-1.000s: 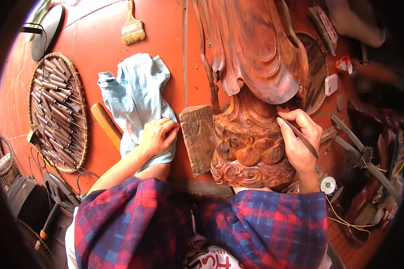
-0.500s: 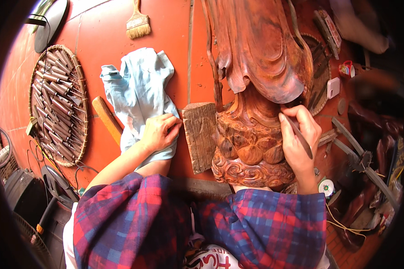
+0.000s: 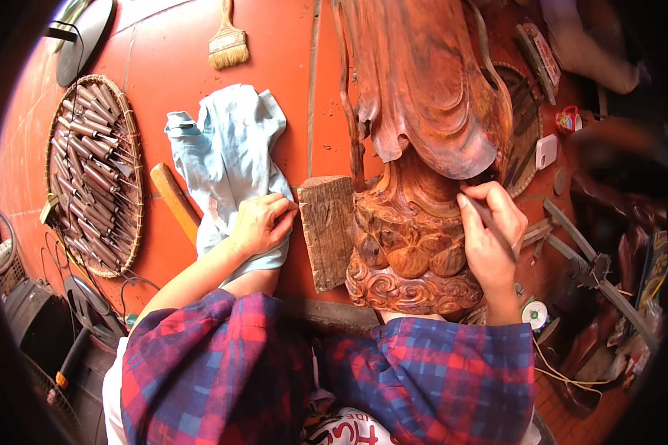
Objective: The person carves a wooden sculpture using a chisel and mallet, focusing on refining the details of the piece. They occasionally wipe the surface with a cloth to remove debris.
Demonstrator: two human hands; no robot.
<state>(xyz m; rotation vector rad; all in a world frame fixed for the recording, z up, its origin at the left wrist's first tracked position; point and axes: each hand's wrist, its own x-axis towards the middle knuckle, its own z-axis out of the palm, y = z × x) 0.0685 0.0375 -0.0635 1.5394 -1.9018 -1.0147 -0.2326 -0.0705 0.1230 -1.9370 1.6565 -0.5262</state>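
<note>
While right hand (image 3: 485, 250) pinches slim dark tool (image 3: 500, 239) at reddish-brown carved wooden statue (image 3: 423, 126), right of centre, left hand (image 3: 260, 225) sits curled on pale-blue cloth (image 3: 236, 156); pose barely changed, suggesting continued same-spot work.

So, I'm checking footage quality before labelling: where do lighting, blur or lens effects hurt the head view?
Head view: the red floor washes out toward the upper left; the wooden carving shows sheen on its folds; the right side falls into shadow, with a blurred brown patch; a curved black border cuts the corners; the right hand reads clearly.
</note>
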